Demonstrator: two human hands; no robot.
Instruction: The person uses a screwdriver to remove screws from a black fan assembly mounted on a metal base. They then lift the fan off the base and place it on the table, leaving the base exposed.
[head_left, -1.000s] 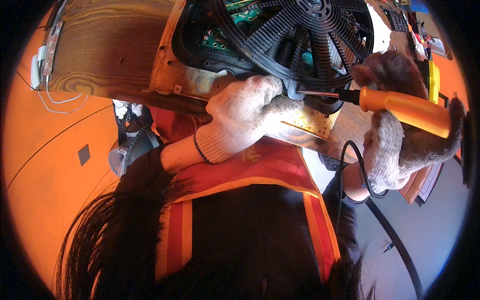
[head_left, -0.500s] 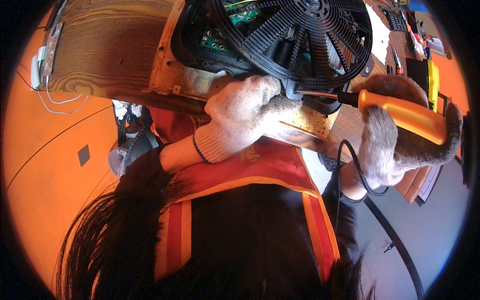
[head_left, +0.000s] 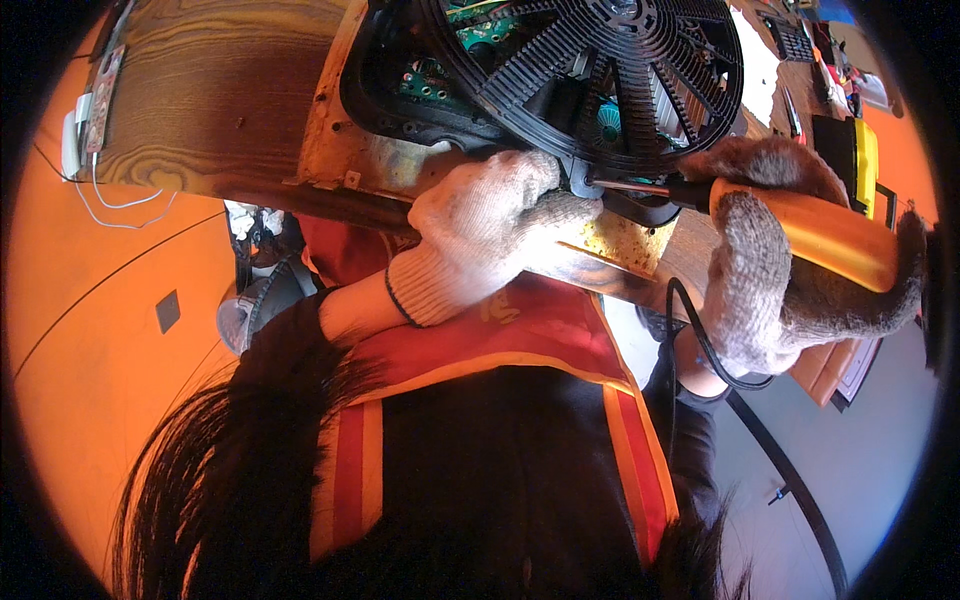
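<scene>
On the bench (head_left: 215, 90), close to its near edge, sits a black fan grille (head_left: 638, 125): round, ribbed, wide spokes running out from a hub, green circuit board (head_left: 425, 82) showing in the black housing at left. Rust-stained metal plate (head_left: 385, 165) underneath. Screwdriver (head_left: 820, 225) has a fat orange handle; thin shaft near level, tip at a lug on the grille's near side. Right hand (head_left: 750, 290), gloved, curls round the handle, black cable (head_left: 700, 335) looping by the wrist. Left hand (head_left: 490, 215), gloved, fingers folded in, thumb side against the lug; can't tell what it grips. Bench top is brown wood-grain; narrow strip (head_left: 103, 110) with white wires at its left end, keyboard (head_left: 793, 38) toward far right. Red apron (head_left: 480, 340), orange trim, below the edge. Floor (head_left: 120, 290) lit orange at left, grey-blue at right; grey bin (head_left: 240, 318) beside the apron.
</scene>
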